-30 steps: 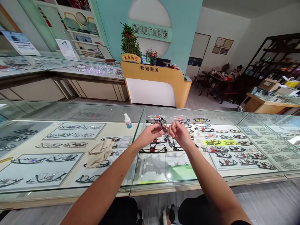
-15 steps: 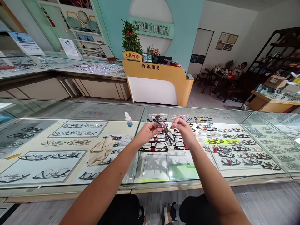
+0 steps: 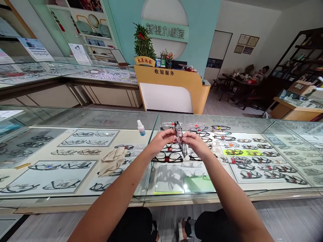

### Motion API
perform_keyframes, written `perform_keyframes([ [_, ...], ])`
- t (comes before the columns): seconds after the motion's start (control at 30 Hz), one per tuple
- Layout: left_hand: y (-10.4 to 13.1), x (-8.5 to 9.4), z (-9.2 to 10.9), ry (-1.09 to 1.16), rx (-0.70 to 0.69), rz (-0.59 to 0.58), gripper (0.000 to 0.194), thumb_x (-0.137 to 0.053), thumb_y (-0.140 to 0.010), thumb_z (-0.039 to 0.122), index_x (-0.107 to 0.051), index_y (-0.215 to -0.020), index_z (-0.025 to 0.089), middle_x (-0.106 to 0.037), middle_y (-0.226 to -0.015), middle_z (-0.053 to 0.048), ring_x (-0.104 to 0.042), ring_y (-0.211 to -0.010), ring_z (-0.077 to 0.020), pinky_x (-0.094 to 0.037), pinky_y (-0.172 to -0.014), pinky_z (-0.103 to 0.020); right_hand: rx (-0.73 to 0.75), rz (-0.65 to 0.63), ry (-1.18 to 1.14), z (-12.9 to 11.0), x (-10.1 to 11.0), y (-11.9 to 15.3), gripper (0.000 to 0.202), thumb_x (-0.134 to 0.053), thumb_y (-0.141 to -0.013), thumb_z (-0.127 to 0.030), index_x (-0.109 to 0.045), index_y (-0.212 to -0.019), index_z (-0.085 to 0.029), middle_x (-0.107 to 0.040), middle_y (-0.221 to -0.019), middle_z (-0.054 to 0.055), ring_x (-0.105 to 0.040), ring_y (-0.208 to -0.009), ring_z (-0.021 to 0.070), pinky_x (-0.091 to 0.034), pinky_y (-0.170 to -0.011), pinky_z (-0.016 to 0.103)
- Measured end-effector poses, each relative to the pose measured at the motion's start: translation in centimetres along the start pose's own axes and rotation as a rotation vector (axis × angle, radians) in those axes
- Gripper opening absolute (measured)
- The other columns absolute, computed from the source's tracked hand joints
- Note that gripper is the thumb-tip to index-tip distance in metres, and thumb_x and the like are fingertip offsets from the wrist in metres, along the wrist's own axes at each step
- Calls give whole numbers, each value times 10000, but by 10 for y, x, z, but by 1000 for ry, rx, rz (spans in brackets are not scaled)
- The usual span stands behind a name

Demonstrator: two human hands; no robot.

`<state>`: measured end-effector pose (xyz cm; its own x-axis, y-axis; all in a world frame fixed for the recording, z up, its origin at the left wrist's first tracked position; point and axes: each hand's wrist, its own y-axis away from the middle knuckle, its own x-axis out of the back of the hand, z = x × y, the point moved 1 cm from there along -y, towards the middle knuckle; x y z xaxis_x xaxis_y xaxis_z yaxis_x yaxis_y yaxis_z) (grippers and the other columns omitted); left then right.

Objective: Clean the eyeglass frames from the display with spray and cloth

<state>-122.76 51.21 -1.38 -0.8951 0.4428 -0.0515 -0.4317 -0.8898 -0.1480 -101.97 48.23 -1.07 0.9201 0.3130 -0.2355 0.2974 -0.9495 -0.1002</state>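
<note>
Glasses (image 3: 178, 129) over glass counter (image 3: 121, 118); far table (image 3: 234, 79) seemingly cluttered.

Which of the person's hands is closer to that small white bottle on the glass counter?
Left. The left hand is a little to the right of the small white bottle; the right hand is farther right, across the eyeglasses.

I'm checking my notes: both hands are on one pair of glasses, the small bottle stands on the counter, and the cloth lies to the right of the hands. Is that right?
Not quite: the head view shows the cloth to the left of the left hand and right hand. Both are on one pair of glasses, and the small bottle stands on the counter.
</note>
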Motion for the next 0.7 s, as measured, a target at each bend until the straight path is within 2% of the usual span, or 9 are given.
perform_keyframes([
  [0.13, -1, 2, -1, 102, 28, 30, 375, -860, -811, 502, -751, -1030, 218, -737, -971, -39, -668, -874, -194, -520, -819, -333, -9, 8, -68, -2, -1, 1, 271, -927, -741, -453, -762, -783, -241, -735, -846, 5, -645, -826, 180, -497, -876, 328],
  [0.23, 0, 0, -1, 21, -6, -15, 364, -845, -841, 491, -752, -1062, 217, -745, -1026, -51, -678, -933, -200, -518, -822, -322, 3, 29, -91, -2, -1, 0, 273, -936, -739, -452, -773, -800, -242, -740, -885, 5, -646, -832, 173, -506, -897, 330],
  [0.37, -1, -4, -2, -28, -38, -66, 402, -911, -773, 459, -730, -1034, 212, -739, -1046, -53, -685, -960, -204, -537, -893, -343, 22, 38, -130, 2, -1, -2, 265, -930, -753, -450, -774, -801, -240, -712, -874, -1, -636, -855, 170, -506, -909, 322],
  [0.53, -4, -4, -5, -58, -52, -59, 392, -898, -778, 483, -689, -965, 210, -721, -1008, -49, -673, -932, -200, -538, -880, -344, 37, 28, -127, 5, -1, -3, 271, -922, -768, -465, -765, -802, -247, -733, -912, 3, -638, -875, 176, -500, -928, 336],
  [0.7, -2, -3, -1, -50, -48, -55, 342, -864, -810, 457, -698, -975, 207, -712, -991, -42, -659, -915, -195, -523, -894, -349, 66, -5, -93, 6, 0, -3, 248, -889, -819, -478, -771, -831, -260, -748, -926, 2, -645, -905, 195, -484, -960, 361],
])
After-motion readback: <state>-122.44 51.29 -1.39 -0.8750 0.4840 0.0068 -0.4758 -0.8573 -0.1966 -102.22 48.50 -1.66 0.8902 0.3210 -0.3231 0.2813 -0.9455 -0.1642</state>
